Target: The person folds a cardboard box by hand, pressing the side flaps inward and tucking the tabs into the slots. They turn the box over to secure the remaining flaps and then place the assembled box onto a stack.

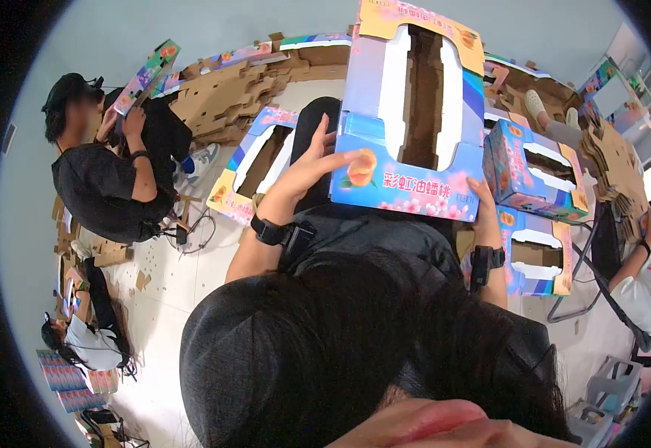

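A blue and pink printed cardboard fruit box (pixel 415 187) is held up over my lap, tilted toward me. Its cut-out top has white edges and shows bare brown cardboard inside. My left hand (pixel 307 172) grips the left side, thumb pressed flat on the printed peach and the other fingers along the edge. At the lower right corner, my right hand (pixel 484 205) holds the same box, its fingertips on the front panel and the rest partly hidden. I wear a black strapped device on each wrist.
Similar boxes stand at my left (pixel 254 168) and, stacked, at my right (pixel 538 168). Flattened cardboard (pixel 221 97) is piled along the wall. A co-worker in black (pixel 109 175) handles a printed sheet; others sit farther left and at right. Folding-chair legs (pixel 575 280) stand nearby.
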Available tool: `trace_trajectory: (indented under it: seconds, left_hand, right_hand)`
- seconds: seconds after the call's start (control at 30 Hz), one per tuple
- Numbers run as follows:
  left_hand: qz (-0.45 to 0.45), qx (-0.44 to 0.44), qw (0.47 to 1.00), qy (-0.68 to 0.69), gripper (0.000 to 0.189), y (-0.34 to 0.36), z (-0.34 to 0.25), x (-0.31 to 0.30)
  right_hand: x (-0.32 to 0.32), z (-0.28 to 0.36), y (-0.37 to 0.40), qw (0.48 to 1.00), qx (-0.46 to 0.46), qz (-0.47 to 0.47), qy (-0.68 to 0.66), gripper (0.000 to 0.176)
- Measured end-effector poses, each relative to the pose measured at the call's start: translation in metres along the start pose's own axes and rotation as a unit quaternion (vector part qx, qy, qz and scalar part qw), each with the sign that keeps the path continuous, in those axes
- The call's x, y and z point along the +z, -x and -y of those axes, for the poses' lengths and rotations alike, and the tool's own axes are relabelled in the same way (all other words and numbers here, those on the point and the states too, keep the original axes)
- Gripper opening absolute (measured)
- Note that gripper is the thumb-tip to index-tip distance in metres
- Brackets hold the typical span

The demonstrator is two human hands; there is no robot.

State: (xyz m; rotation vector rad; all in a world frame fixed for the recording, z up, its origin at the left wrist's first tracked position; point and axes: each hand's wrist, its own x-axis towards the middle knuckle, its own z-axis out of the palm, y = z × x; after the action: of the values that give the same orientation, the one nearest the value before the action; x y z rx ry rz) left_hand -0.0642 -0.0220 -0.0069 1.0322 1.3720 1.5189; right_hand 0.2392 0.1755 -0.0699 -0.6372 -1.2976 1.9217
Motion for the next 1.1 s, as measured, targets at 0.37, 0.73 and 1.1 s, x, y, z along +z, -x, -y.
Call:
trace_trajectory:
  seconds: [0.37,0.73,1.1]
  left_hand:
    - [0.106,0.075,0.991,0.029,0.119,0.004,-0.008,0.017]
    - [0.159,0.161,0.974,-0.033,0.127,0.019,-0.02,0.024]
    - [0.224,0.209,0.942,-0.139,0.139,0.028,-0.036,0.034]
  right_hand:
    - [-0.034,-0.017,0.006,0.999,0.039,-0.009,0.002,0.074]
    - [-0.037,0.006,0.039,0.999,0.035,-0.012,0.026,0.073]
    - [-0.073,0.005,0.06,0.997,0.042,-0.015,0.058,0.086]
